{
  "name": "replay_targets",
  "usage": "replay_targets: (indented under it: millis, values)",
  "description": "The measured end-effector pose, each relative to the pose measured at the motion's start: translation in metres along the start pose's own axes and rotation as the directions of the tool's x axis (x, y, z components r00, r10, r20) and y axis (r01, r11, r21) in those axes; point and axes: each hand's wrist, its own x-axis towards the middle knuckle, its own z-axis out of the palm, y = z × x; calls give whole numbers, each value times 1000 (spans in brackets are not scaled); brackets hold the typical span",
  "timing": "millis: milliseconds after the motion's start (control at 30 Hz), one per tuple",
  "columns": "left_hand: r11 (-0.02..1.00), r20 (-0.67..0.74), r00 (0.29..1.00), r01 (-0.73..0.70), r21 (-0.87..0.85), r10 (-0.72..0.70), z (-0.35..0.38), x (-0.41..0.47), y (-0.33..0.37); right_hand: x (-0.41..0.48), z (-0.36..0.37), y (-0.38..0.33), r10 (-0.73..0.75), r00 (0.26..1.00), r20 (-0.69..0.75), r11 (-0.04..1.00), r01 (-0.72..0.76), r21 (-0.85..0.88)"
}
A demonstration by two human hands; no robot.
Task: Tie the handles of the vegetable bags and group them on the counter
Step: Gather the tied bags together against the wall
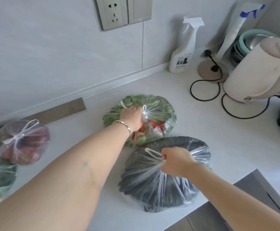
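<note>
On counter [202,130] | left hand [132,116] grips green-vegetable bag [161,110] knot | right hand [177,161] grips dark-vegetable bag [152,189] handles

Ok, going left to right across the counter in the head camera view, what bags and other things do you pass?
Bag of red vegetables → bag of green vegetables held by the left hand → bag of dark greens gripped by the right hand → white spray bottle → round kettle base → beige kettle.
</note>
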Motion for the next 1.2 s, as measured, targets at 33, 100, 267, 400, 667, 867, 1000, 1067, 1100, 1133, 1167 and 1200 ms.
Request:
replay_targets:
  millis: [33,100,267,400,667,867,1000,1067,1100,1133,1167,1200]
  values:
    - [1000,-60,998,-8,29,10,0,3,-1,1,-1,0,2,1000,2,1000,-2,2]
    - [999,-156,988,-10,-34,4,-4,2,-4,1,-6,-1,-1,1000,9,1000,1,0]
    - [989,-235,966,75,-128,-104,-16,-30,-35,-8,-16,-12,3,998,60,1000,-2,-26]
    - [955,-246,939,184,-235,-241,-15,-89,-72,-13,-24,-37,37,999,30,999,-38,36]
    - [788,-230,806,400,-468,-546,-1,-249,-146,3,-25,-92,45,999,-13,942,-38,334]
    - [698,-114,734,568,-437,-669,26,-327,-178,19,-5,-157,125,986,-111,809,-36,587]
    - [646,-14,697,657,-388,-717,48,-370,-189,17,14,-200,173,984,-51,734,-94,672]
    - [621,130,699,693,-365,-703,60,-385,-189,18,22,-215,196,980,-27,661,-112,742]
    - [610,210,697,707,-357,-686,65,-391,-187,18,26,-222,216,976,-17,629,-126,768]
    - [599,280,694,716,-357,-663,70,-397,-187,19,30,-231,234,972,-10,609,-139,781]
    - [593,332,694,719,-361,-639,71,-401,-186,19,34,-238,247,969,-8,594,-145,792]
    - [586,378,689,725,-362,-619,72,-404,-186,19,36,-244,254,967,-7,578,-146,803]
